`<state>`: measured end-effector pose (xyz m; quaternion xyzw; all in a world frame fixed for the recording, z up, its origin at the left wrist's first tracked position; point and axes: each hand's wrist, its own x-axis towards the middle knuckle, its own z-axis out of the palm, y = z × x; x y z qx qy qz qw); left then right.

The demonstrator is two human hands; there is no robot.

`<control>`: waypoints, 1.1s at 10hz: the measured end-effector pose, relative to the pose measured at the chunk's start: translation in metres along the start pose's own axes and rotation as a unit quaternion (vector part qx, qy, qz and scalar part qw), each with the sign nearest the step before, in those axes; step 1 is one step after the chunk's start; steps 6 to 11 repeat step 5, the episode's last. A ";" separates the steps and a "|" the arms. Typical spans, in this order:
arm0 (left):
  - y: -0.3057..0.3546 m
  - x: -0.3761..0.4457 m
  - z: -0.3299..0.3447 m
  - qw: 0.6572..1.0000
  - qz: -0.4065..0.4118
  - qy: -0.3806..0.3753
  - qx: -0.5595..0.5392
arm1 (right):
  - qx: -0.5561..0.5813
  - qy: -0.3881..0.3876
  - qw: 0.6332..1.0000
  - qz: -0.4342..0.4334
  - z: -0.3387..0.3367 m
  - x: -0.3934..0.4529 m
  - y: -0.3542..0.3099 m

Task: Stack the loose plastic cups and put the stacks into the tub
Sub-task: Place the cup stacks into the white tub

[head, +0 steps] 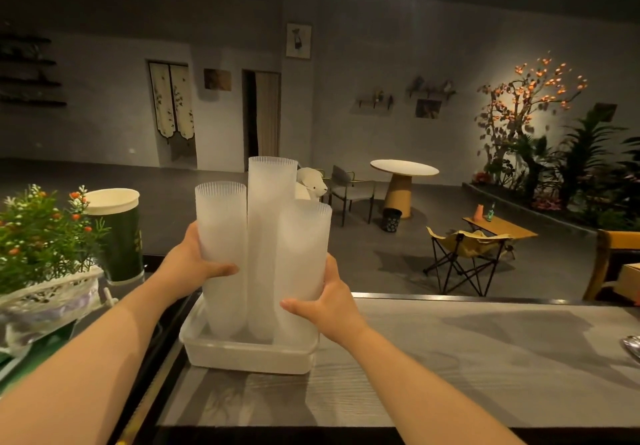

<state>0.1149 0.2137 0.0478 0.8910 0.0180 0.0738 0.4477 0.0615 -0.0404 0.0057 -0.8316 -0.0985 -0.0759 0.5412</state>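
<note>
Three tall stacks of frosted plastic cups stand upright in a shallow white tub [242, 354] on the grey wooden counter. The left stack [220, 236] is gripped low down by my left hand [197, 261], thumb across its front. The middle stack [268, 222] is the tallest. My right hand [327, 300] curls round the lower part of the right stack [303, 254], which leans slightly to the right.
A planter with orange and white flowers [45, 236] and a green paper cup stack [119, 233] stand to the left of the tub. The counter's far edge [485, 297] runs behind. A spoon tip [632, 347] shows at the right edge.
</note>
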 end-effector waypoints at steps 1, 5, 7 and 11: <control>0.001 0.001 0.001 1.000 -0.001 -0.001 0.001 | -0.001 -0.008 1.000 -0.006 0.005 -0.007 0.003; 0.017 -0.026 0.002 0.993 -0.005 0.065 -0.098 | 0.025 -0.015 0.999 0.028 -0.012 -0.026 -0.020; 0.017 -0.026 0.002 0.993 -0.005 0.065 -0.098 | 0.025 -0.015 0.999 0.028 -0.012 -0.026 -0.020; 0.017 -0.026 0.002 0.993 -0.005 0.065 -0.098 | 0.025 -0.015 0.999 0.028 -0.012 -0.026 -0.020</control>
